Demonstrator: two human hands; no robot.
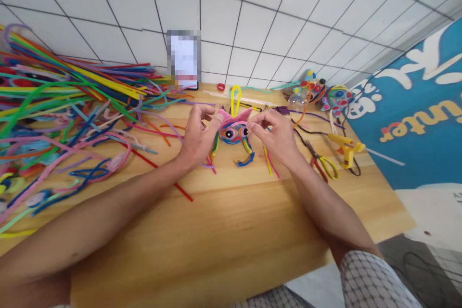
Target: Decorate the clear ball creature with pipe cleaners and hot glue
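Note:
A small pipe-cleaner creature (236,135) is between my two hands over the table. It has dark googly eyes, pink pointed ears, a yellow loop (236,98) on top and bent yellow-green limbs, one ending in blue. My left hand (198,134) pinches its ear on the left side with thumb and fingers. On the other side, my right hand (274,134) has thumb and forefinger closed at the right ear and eye. The creature's back is hidden from me.
Many coloured pipe cleaners (72,86) are heaped at the left. At the right lie scissors (323,161), a yellow glue gun (346,147) and other decorated pieces (337,98). A phone (183,60) leans against the tiled wall (224,19). A red pipe cleaner (184,191) lies near my left forearm.

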